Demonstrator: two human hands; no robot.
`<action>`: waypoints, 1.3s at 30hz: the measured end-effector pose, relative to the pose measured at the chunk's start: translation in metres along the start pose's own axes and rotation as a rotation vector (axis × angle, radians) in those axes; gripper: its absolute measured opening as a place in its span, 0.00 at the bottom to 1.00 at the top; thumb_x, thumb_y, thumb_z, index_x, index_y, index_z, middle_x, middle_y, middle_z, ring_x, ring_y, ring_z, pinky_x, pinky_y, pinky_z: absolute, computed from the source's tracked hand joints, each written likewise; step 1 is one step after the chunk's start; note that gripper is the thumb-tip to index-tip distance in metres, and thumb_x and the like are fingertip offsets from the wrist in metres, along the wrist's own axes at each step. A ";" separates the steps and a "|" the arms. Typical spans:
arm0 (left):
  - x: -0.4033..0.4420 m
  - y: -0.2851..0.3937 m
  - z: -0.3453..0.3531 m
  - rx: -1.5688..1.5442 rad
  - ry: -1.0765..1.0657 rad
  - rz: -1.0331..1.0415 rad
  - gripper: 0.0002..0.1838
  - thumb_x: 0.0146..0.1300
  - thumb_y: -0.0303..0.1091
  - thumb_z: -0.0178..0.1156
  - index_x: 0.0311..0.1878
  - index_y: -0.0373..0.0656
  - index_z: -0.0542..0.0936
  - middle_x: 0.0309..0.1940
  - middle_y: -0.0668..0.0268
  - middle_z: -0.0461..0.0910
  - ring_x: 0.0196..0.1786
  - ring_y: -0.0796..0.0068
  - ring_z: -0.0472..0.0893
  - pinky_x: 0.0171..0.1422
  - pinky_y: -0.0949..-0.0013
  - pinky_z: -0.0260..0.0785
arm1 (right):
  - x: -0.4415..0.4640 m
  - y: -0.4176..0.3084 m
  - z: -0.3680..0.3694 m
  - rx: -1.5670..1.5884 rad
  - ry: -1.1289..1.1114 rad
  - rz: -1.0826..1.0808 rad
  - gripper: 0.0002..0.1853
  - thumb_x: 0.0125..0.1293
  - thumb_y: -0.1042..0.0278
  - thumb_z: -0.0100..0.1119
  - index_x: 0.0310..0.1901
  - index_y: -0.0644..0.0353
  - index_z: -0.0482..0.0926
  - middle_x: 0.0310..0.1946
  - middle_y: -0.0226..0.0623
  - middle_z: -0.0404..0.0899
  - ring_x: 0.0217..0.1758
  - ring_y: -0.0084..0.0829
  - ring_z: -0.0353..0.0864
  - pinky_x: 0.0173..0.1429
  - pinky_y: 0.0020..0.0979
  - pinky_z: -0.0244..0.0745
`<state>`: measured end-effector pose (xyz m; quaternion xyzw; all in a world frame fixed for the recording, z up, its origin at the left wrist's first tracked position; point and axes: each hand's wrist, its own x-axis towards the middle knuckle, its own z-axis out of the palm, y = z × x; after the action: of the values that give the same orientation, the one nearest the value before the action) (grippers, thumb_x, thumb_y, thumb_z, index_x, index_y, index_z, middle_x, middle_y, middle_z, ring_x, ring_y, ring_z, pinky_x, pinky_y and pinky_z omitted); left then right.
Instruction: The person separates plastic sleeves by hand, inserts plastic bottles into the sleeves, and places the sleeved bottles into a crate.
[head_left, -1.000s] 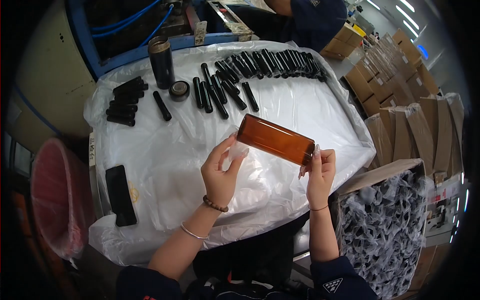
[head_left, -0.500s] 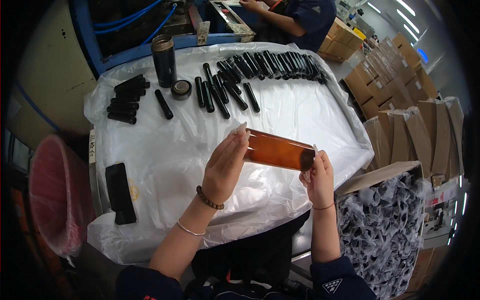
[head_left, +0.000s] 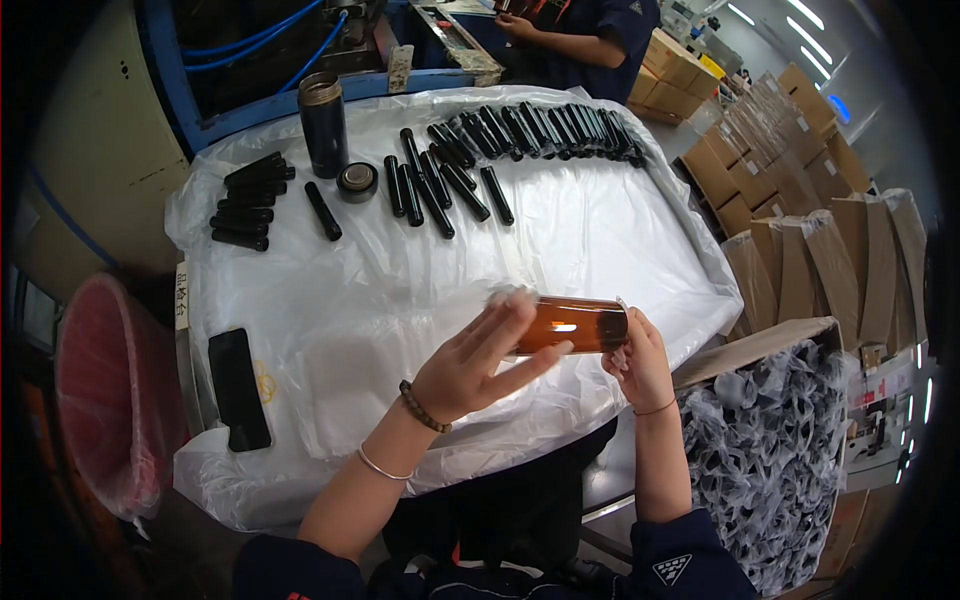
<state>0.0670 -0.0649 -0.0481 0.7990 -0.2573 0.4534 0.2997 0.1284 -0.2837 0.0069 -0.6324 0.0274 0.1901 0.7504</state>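
An amber see-through cylinder (head_left: 572,326) lies nearly level in front of me, above the plastic-covered table (head_left: 330,300). My right hand (head_left: 642,362) is closed on its darker right end. My left hand (head_left: 478,365) is at the other end, fingers stretched out and thumb apart, along the cylinder's lower edge. Its fingertips overlap the left end and are slightly blurred; I cannot tell whether they press on it. Pale coverings show on some fingertips. Farther back, several black tubes (head_left: 436,205) lie loose on the sheet.
A dark flask (head_left: 323,130) stands open beside its round lid (head_left: 357,181). Nearer are a black phone (head_left: 239,390) and a red-lined bin (head_left: 110,390). On the right is a carton (head_left: 765,465) of plastic-wrapped pieces. A co-worker (head_left: 590,45) works behind the table.
My left hand has opened, its thumb spreading away from the fingers, and shifted right along the cylinder. The cylinder's left end has dropped and it looks shorter. My right hand keeps its grip.
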 end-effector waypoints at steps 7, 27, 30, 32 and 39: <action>0.012 0.020 -0.010 0.170 -0.130 0.163 0.24 0.59 0.34 0.64 0.57 0.69 0.73 0.64 0.69 0.69 0.65 0.72 0.70 0.71 0.68 0.66 | -0.002 -0.006 -0.010 -0.070 0.029 -0.024 0.16 0.71 0.59 0.53 0.26 0.52 0.63 0.13 0.21 0.59 0.12 0.14 0.57 0.16 0.19 0.54; 0.032 0.015 -0.070 0.137 -0.301 -0.316 0.39 0.47 0.63 0.67 0.58 0.49 0.74 0.60 0.63 0.73 0.61 0.62 0.73 0.75 0.45 0.42 | -0.017 0.016 0.019 -0.258 -0.024 -0.253 0.12 0.70 0.65 0.55 0.32 0.60 0.66 0.20 0.29 0.72 0.16 0.14 0.65 0.20 0.18 0.60; 0.019 0.009 -0.066 0.074 -0.606 -0.424 0.36 0.46 0.55 0.70 0.56 0.43 0.76 0.53 0.59 0.78 0.55 0.60 0.77 0.72 0.50 0.53 | -0.025 0.009 0.014 -0.209 -0.017 -0.232 0.12 0.70 0.66 0.56 0.32 0.60 0.66 0.20 0.28 0.71 0.16 0.14 0.65 0.20 0.18 0.60; 0.018 0.014 -0.056 -0.059 -0.600 -0.419 0.37 0.42 0.48 0.73 0.57 0.40 0.75 0.46 0.55 0.80 0.48 0.58 0.79 0.61 0.57 0.66 | -0.031 0.013 0.021 -0.302 -0.024 -0.318 0.11 0.70 0.67 0.55 0.32 0.60 0.66 0.21 0.27 0.72 0.19 0.15 0.68 0.23 0.18 0.62; 0.019 0.033 -0.040 -0.261 -0.386 -0.317 0.41 0.42 0.40 0.75 0.62 0.39 0.71 0.51 0.57 0.78 0.51 0.57 0.79 0.56 0.62 0.72 | -0.052 0.023 0.038 -0.742 -0.248 -0.848 0.24 0.64 0.54 0.60 0.56 0.61 0.74 0.43 0.50 0.75 0.50 0.43 0.74 0.55 0.36 0.69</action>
<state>0.0304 -0.0613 -0.0067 0.8555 -0.2375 0.2034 0.4128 0.0654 -0.2577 0.0077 -0.7818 -0.3854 -0.0577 0.4868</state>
